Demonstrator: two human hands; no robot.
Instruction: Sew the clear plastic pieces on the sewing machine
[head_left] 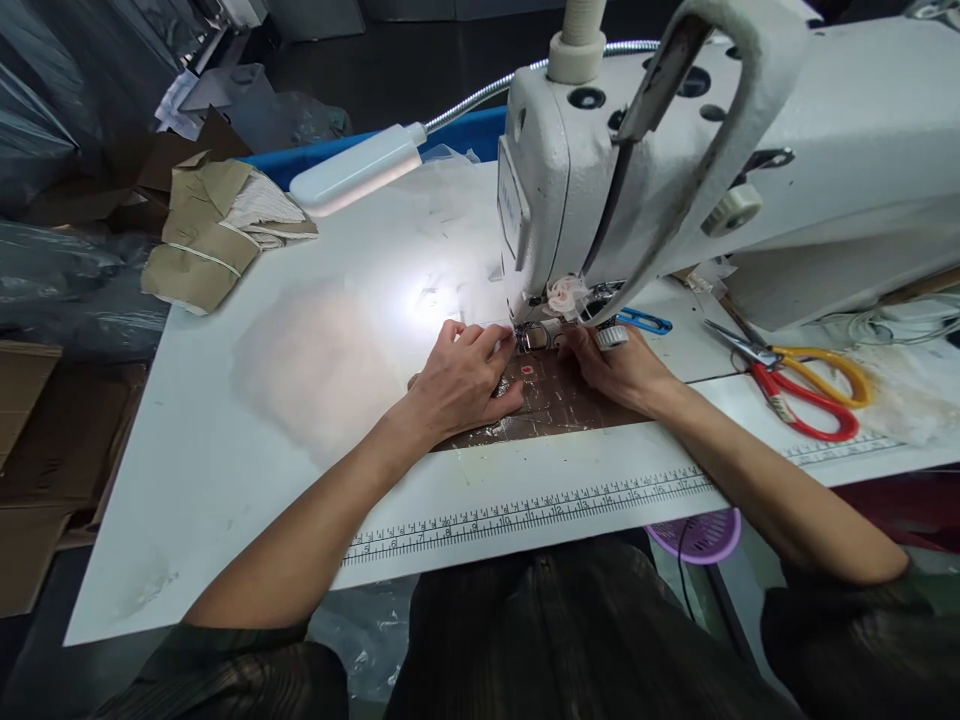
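A white sewing machine [555, 200] stands over a table, its presser foot [534, 338] low between my hands. My left hand [465, 382] lies left of the foot, fingers bent forward and the thumb spread apart from them. Its index fingertip is beside the foot, at a small pale bit of material. On the right, my right hand [626, 372] has its fingers closed close to the foot. What they hold is hidden by the hand and machine parts. Beneath both hands is a brown, worn, taped plate [555, 415]. A pale pink fabric flower [566, 296] sits on the machine head above the foot.
Red-and-yellow-handled scissors [810, 385] and a blue thread snipper [643, 320] lie to the right. A lit lamp [360, 172] hangs over the white table [202, 480], which has a printed ruler [525, 515]. A brown paper-wrapped bundle [206, 230] rests at the back left.
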